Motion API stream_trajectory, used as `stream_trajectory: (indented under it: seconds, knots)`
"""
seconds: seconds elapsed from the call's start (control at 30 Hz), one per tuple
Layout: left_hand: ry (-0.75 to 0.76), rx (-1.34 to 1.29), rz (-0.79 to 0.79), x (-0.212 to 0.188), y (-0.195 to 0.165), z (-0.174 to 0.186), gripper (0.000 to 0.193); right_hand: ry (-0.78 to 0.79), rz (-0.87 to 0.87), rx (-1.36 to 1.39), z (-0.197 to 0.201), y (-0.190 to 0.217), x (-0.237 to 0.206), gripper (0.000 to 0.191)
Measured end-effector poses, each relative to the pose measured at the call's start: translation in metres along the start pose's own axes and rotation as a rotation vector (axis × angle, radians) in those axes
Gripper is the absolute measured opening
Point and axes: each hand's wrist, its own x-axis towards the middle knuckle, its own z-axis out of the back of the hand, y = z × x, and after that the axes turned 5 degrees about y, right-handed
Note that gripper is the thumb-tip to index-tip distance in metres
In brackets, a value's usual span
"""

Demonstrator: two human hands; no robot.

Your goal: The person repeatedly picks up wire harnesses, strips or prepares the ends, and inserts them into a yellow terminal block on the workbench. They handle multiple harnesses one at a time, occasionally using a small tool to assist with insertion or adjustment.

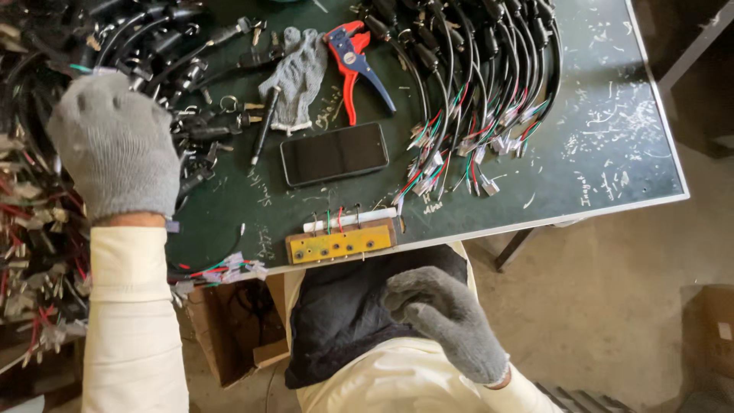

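The left hand (115, 145) is covered by a grey glove and is stretched out over a big pile of black cables (153, 53) at the left of the table. The fingers are bent down into the pile, but whether a cable is gripped cannot be told, because the fingertips are hidden. The right hand (443, 321) is gloved in grey too. It is rested on a dark cloth (344, 313) in the lap, below the table edge, with the fingers loosely curled and nothing held. The two hands are kept well apart.

Just above the right hand, a yellow block with holes (340, 243) is laid at the near edge of the green table (612, 115), with a white strip touching its far side. A black phone (334, 153) is seen beyond that. A spare grey glove (298, 76) and a red and blue wire stripper (355, 61) are placed side by side further back. More black cables with coloured wire ends (474, 99) are spread at the right.
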Motion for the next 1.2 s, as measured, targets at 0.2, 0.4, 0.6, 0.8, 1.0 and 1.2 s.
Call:
stream_trajectory:
  seconds: [0.2, 0.4, 0.6, 0.8, 1.0, 1.2]
  knots:
    - [0.079, 0.264, -0.175, -0.016, -0.019, 0.011, 0.028, 0.103, -0.021, -0.112, -0.013, -0.01, -0.013, 0.034]
    - [-0.072, -0.093, -0.066, -0.019, -0.028, 0.037, 0.023, 0.069, 0.005, -0.155, -0.001, -0.009, -0.03, 0.033]
    - [-0.581, -0.709, -0.097, -0.037, 0.0, 0.063, 0.021, 0.09, 0.006, -0.147, -0.01, -0.019, -0.035, 0.032]
    - [-0.398, -0.658, -0.289, -0.099, -0.04, 0.128, 0.004, 0.198, 0.186, -0.099, -0.038, -0.007, -0.032, 0.051]
    - [-0.376, -0.316, -0.956, -0.189, -0.14, 0.14, 0.035, 0.296, 0.244, 0.171, -0.044, -0.001, -0.032, 0.079]
    - [-0.309, -0.777, -0.487, -0.253, -0.169, 0.093, 0.039, 0.167, 0.129, 0.517, -0.027, -0.037, -0.037, 0.039]
